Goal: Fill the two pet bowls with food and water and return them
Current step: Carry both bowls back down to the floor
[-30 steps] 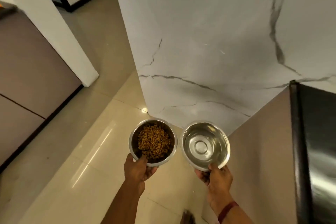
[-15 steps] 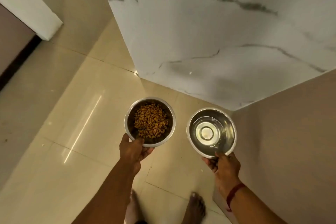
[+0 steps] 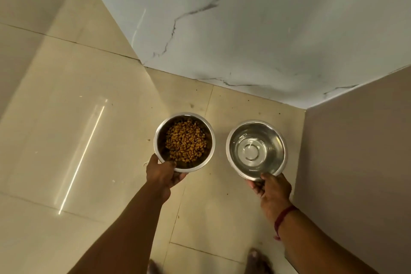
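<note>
Both bowls now sit lower and further apart over the tiled floor (image 3: 106,87). Left hand (image 3: 163,173) pinches the food bowl (image 3: 160,133) at its near rim; right hand (image 3: 272,191) pinches the water bowl (image 3: 277,142) likewise. Each bowl is round, level, mouth upward, near the marble wall (image 3: 255,29).

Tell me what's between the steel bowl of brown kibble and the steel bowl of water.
Nothing: between the steel kibble bowl and steel water bowl the head view shows only bare beige floor tile.
</note>
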